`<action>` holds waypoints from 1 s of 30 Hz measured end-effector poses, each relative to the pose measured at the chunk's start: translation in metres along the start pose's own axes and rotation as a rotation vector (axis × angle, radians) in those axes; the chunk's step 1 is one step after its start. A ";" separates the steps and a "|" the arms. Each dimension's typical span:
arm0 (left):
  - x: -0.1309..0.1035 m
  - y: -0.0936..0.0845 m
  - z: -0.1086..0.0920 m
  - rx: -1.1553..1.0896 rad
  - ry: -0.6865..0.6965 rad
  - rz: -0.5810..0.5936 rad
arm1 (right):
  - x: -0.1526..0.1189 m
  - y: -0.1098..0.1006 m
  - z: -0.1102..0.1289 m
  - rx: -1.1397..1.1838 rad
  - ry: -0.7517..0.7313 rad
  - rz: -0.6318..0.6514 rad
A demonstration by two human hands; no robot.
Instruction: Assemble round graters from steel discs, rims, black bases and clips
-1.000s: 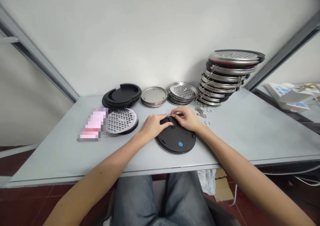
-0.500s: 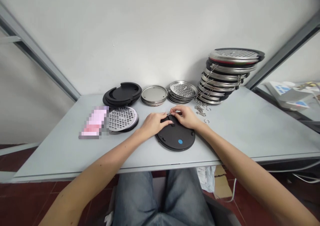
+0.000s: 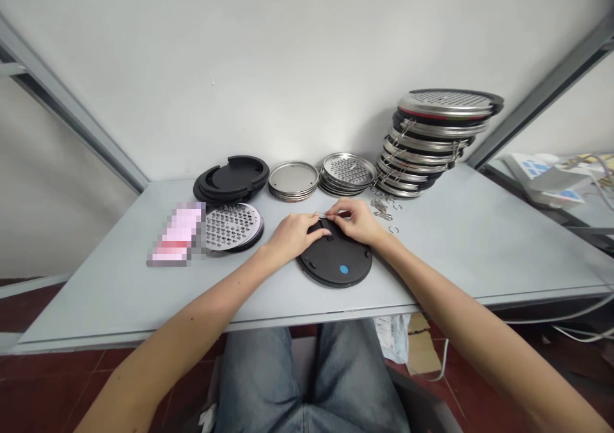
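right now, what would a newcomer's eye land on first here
Probably the tall pile of steel and black discs at the back right, which seems to lean rightward. Next, the black disc with a blue dot at front centre, with the left hand and right hand at its far rim. A pixelated pink patch stands out on the left.

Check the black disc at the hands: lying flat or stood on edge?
Lying flat: the black disc rests on the table, broad face and blue dot up, left hand and right hand at its far edge.
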State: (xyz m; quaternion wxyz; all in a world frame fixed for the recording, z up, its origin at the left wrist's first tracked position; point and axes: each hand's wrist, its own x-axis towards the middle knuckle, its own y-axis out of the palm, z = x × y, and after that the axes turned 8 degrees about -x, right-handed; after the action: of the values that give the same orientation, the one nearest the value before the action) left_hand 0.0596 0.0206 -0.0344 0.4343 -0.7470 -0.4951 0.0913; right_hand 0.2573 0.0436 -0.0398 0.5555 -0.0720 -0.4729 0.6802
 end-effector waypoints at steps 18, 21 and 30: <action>0.004 0.001 0.006 -0.086 0.076 0.014 | -0.001 -0.001 0.002 -0.073 -0.092 0.016; 0.004 0.002 0.007 -0.111 0.071 0.015 | -0.001 -0.001 0.003 -0.070 -0.093 0.009; 0.002 0.002 0.006 -0.174 0.068 0.014 | -0.001 0.002 -0.001 -0.008 -0.031 -0.036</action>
State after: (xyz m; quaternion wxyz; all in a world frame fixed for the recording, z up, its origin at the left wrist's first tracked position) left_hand 0.0585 0.0257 -0.0392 0.3838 -0.7880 -0.4808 0.0257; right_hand 0.2568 0.0431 -0.0419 0.5600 -0.0552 -0.4852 0.6693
